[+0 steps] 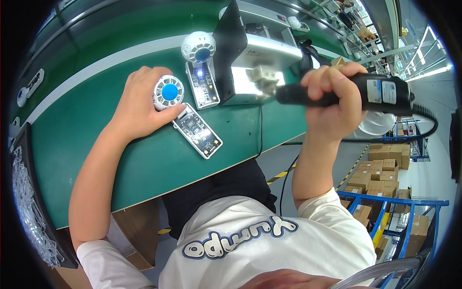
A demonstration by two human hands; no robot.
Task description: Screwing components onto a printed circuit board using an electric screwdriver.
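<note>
My left hand point(137, 103) is closed round the white, round head of a handheld fan, which has a blue disc in the middle. The handle of this handheld fan point(197, 131) lies on the green table with its circuit board exposed. My right hand point(337, 94) is wrapped round a black electric screwdriver point(382, 92), held level above the table's right side. Its tip points left, at the front of a screw feeder point(269, 50); blur hides whether they touch. Behind my left hand lies a second handheld fan point(203, 89), also with its board exposed and a light lit.
A black tray point(21, 139) of clear plastic parts stands at the table's left edge. More white fans point(30, 87) lie beyond the pale strip at the back. A cable point(261, 130) runs down over the front edge. Blue racks point(414, 200) and cardboard boxes point(370, 173) stand at the right.
</note>
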